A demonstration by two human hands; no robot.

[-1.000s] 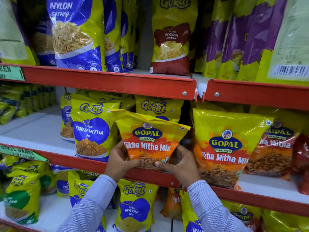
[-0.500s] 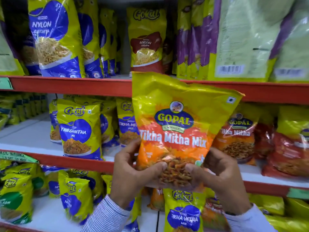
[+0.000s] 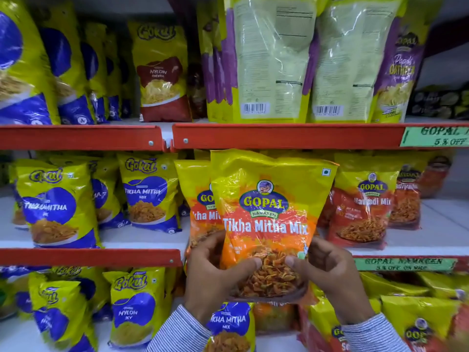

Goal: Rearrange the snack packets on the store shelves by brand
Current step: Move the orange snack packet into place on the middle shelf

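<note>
Both hands, left (image 3: 215,273) and right (image 3: 330,273), clasp a Gopal packet (image 3: 269,224) by its lower corners; another Gopal packet (image 3: 195,199) stands just behind.

Upright yellow-orange Gopal Tikha Mitha Mix packet (image 3: 266,219) before middle shelf.

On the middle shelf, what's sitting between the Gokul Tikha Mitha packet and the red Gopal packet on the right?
In the head view, two Gopal Tikha Mitha Mix packets: one standing, and in front of it the held one.
</note>
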